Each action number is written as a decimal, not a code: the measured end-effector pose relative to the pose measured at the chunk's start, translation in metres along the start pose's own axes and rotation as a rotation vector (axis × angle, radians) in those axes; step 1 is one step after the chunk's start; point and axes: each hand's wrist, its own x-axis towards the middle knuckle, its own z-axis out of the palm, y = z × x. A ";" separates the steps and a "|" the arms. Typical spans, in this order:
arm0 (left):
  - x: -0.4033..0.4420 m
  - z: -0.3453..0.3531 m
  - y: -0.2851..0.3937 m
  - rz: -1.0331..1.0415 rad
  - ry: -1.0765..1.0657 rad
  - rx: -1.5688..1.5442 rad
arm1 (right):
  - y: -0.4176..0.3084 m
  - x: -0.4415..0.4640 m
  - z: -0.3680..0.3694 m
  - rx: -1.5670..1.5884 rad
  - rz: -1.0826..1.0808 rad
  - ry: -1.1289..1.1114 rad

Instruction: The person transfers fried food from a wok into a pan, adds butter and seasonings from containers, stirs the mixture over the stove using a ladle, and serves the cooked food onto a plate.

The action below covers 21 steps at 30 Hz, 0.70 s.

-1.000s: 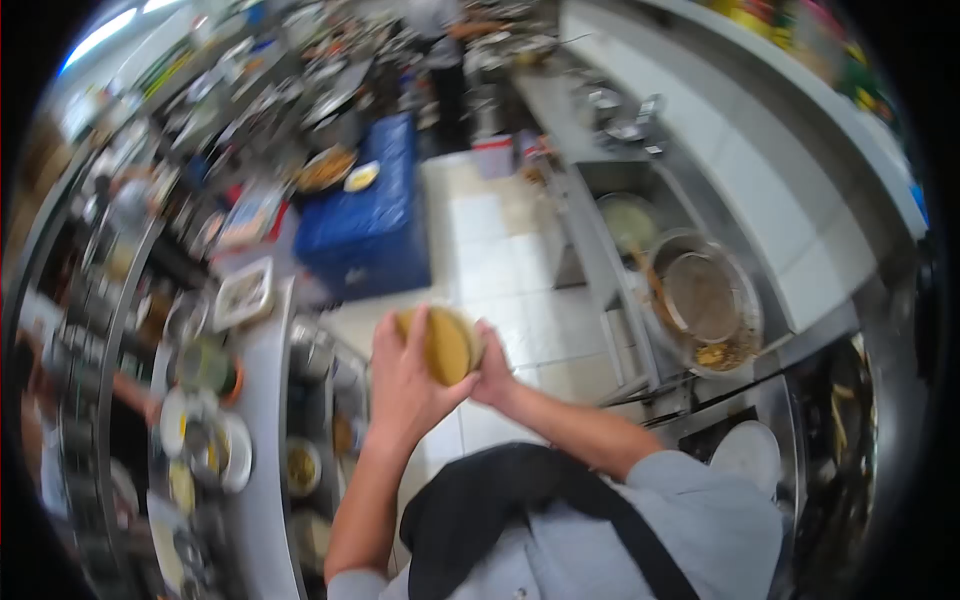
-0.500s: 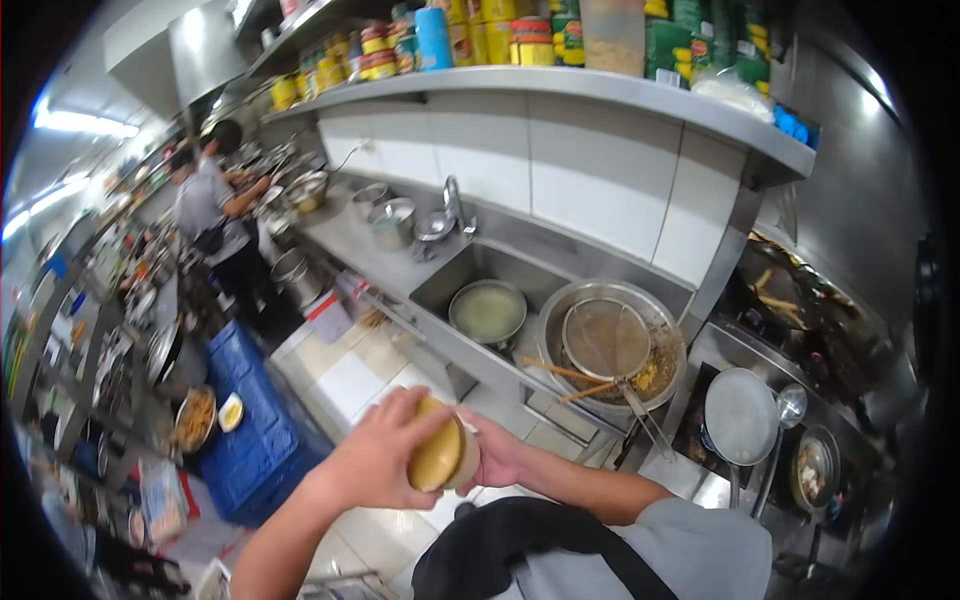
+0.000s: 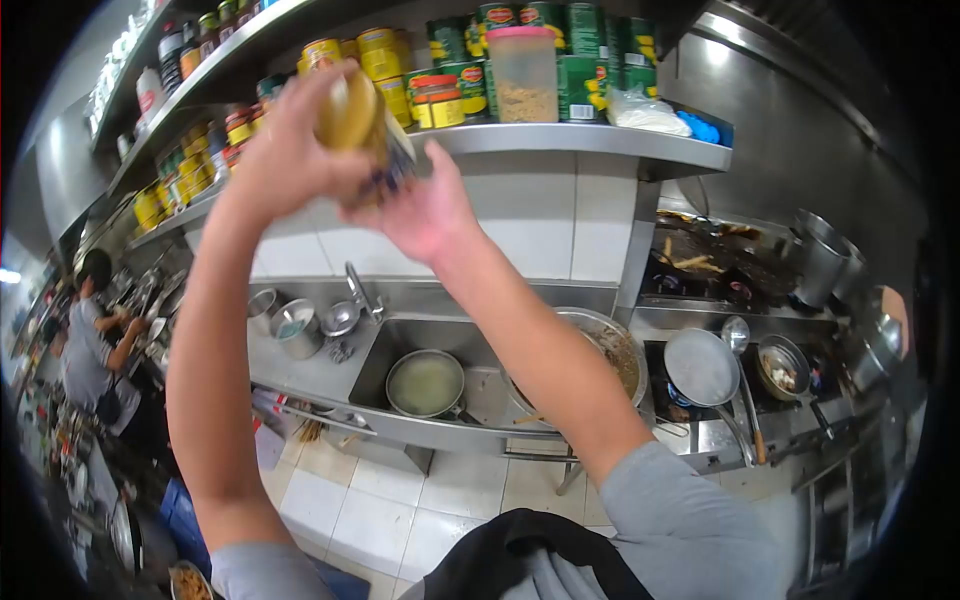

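Observation:
A can with a yellowish end and a dark, blurred label (image 3: 357,115) is raised in front of the shelf (image 3: 560,138). My left hand (image 3: 290,155) is wrapped round its upper left side. My right hand (image 3: 425,212) supports it from below and the right, palm turned up and fingers partly hidden behind it. Behind the can, yellow cans (image 3: 380,55), green cans (image 3: 583,90), a jar with a red lid (image 3: 437,100) and a pink-lidded tub (image 3: 523,78) stand on the shelf.
Below lies a sink (image 3: 485,395) holding a pan of cloudy liquid (image 3: 426,384). A large bowl (image 3: 625,360) is partly behind my right forearm. Pans (image 3: 701,367) sit on the stove at right. A co-worker (image 3: 95,350) stands far left.
Both hands have lifted the can from low in front of my body up to the shelf. The view has swung right from the aisle to the sink, shelf and stove.

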 end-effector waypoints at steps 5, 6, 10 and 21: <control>0.107 0.028 -0.067 -0.107 0.063 0.059 | -0.042 0.008 0.031 -1.532 -1.015 0.237; 0.118 0.034 -0.070 -0.159 -0.042 0.002 | -0.060 -0.009 0.057 -1.757 -1.050 0.380; 0.140 0.093 -0.105 -0.275 -0.191 -0.001 | -0.168 0.038 0.067 -2.404 -1.270 0.742; 0.020 0.170 0.010 0.058 0.450 -0.359 | -0.229 0.077 0.028 -2.702 -1.023 0.549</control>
